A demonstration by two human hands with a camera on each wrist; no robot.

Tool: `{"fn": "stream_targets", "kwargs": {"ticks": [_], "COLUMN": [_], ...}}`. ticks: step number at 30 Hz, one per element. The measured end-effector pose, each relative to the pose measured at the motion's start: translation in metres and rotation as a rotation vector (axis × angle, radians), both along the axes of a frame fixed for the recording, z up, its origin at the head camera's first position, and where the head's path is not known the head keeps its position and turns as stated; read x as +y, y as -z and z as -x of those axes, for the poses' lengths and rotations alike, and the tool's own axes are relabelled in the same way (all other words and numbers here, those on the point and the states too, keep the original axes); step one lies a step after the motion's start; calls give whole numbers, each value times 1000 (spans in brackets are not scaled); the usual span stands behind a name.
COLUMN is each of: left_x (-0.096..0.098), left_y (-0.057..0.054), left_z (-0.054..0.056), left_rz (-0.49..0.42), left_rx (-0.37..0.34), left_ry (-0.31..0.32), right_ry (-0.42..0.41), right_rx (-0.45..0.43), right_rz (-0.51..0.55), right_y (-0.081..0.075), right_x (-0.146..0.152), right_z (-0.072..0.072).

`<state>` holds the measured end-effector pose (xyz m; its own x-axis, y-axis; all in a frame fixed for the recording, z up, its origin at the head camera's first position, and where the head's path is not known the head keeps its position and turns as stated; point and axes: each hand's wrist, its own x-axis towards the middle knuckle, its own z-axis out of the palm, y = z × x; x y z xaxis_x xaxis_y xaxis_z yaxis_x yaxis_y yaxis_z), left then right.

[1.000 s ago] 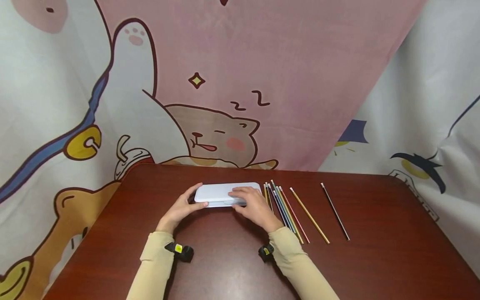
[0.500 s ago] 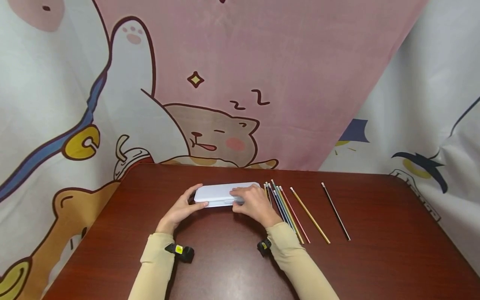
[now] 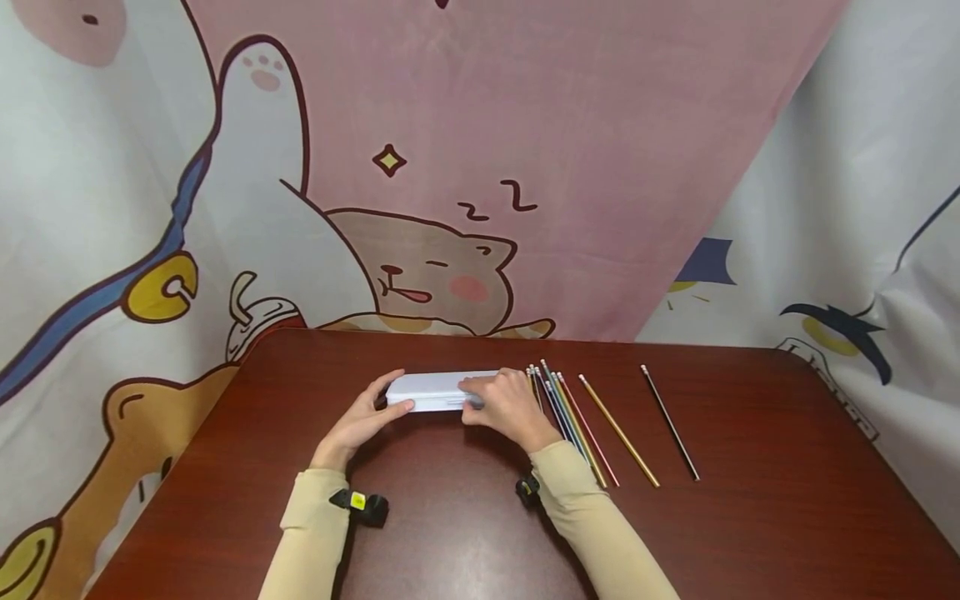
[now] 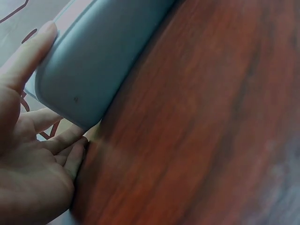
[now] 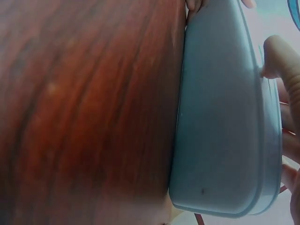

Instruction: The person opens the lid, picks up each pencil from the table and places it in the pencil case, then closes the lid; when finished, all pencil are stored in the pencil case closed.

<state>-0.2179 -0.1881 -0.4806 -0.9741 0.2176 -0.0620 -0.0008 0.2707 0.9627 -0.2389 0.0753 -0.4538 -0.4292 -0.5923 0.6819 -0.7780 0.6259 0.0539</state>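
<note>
Left hand and right hand are both curled on one case, held at the 11 o'clock side of the desk. Its 9 o'clock end is gripped by the left; toward 3 o'clock it is pinched by the right. Nearby at 3 o'clock, pencils are bunched, too overlapped to be counted; beyond, one gold pencil and one black pencil are set apart.

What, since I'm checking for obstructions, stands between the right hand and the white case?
Nothing visible: the right hand touches the white case directly. The pencils lie to the right of the case, not between it and the hand.
</note>
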Motion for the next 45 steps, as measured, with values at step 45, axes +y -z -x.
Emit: {"fn": "stream_targets", "kwargs": {"ticks": [45], "left_x": [-6], "left_y": [3], "left_z": [2], "left_rz": [-78], "left_rx": [-34], "left_ry": [-9], "right_ry": [-42], "right_rx": [-706], "right_rz": [585], "right_y": [-3], "right_x": [57], "right_z": [9]}}
